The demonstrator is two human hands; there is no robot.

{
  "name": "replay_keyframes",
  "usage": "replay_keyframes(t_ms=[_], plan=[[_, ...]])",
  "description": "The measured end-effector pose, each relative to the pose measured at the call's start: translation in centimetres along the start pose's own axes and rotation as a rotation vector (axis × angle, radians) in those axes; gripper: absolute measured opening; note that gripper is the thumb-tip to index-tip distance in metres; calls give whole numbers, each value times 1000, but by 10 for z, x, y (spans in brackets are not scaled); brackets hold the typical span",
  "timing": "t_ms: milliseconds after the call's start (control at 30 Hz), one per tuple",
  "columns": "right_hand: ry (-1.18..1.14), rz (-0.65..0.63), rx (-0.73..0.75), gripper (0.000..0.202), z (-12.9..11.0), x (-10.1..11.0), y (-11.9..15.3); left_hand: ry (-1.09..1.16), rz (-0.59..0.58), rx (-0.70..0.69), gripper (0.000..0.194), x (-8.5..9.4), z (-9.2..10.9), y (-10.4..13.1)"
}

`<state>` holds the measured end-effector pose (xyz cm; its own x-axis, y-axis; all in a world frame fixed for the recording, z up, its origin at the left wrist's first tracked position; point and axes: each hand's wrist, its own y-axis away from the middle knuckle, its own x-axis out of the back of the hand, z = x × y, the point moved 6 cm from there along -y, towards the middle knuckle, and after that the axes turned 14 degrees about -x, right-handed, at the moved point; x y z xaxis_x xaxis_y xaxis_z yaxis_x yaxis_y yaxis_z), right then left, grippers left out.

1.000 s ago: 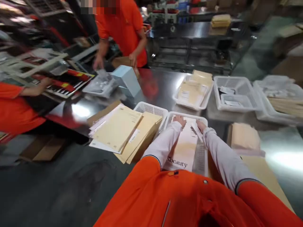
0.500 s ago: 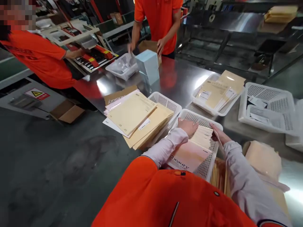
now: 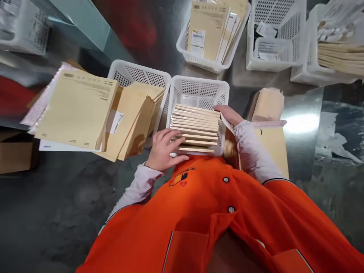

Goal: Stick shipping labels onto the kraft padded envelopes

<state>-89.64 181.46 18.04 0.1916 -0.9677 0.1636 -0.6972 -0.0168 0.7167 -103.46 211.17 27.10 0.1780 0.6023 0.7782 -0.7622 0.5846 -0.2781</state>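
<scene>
In front of my body stands a white perforated basket (image 3: 200,91). A row of thin, cream-edged flat packets (image 3: 197,123) is packed upright in it. My left hand (image 3: 165,148) rests at the basket's near left corner, fingers spread over the ends of the nearest packets. At the right rim is my right hand (image 3: 229,114), its fingers closed on a thin white paper (image 3: 226,123) that hangs down by the basket's side. The fingertips of this hand are near the right ends of the packets; part of the paper is hidden by the hand and sleeve.
To the left, kraft envelopes (image 3: 133,110) and a large cream mailer (image 3: 78,108) overhang a second basket (image 3: 139,74). Baskets with envelopes (image 3: 210,32) and small items (image 3: 274,34) stand at the back. Right of me lies a wrapped pale bundle (image 3: 269,104). A light-blue box (image 3: 82,22) is upper left.
My view has swung down and to the right, so the co-workers are out of sight. My left hand has moved from atop the packets to their near left end. The right hand still holds the paper.
</scene>
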Motion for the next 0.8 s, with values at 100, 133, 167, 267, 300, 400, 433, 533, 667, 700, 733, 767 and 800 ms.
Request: replay_keyframes(t_ms=[100, 133, 167, 267, 300, 400, 433, 533, 667, 700, 733, 767, 800], plan=[[22, 4, 12, 33, 3, -1, -4, -73, -20, -8, 29, -9, 4, 8], [15, 0, 11, 33, 3, -2, -4, -88, -25, 0, 26, -12, 3, 9], [1, -7, 7, 33, 4, -2, -4, -97, -30, 8, 24, -14, 2, 10], [-30, -17, -17, 34, 5, -3, -3, -99, -38, 20, 21, -16, -3, 9], [-27, -15, -23, 34, 6, -3, -2, -93, -38, 18, 20, -15, -4, 8], [-21, -11, -19, 35, 5, -4, -1, -68, -46, -7, 19, -14, -4, 5], [-21, -15, -18, 35, 4, -4, 0, -64, -52, -16, 21, -14, -4, 5], [-9, -13, -15, 36, 4, -4, 0, -88, -67, -12, 35, -16, -3, 2], [32, 2, 22, 37, 2, -3, 0, -194, -158, 46, 69, -21, 0, -4], [44, 2, 25, 38, 3, -3, 0, -224, -195, 66, 76, -23, 1, -6], [53, 1, 24, 38, 3, -3, 0, -251, -230, 88, 82, -25, 1, -9], [58, 0, 22, 39, 4, -3, -1, -273, -259, 109, 85, -26, 2, -12], [58, -1, 20, 39, 5, -4, -1, -289, -282, 127, 86, -27, 3, -14]])
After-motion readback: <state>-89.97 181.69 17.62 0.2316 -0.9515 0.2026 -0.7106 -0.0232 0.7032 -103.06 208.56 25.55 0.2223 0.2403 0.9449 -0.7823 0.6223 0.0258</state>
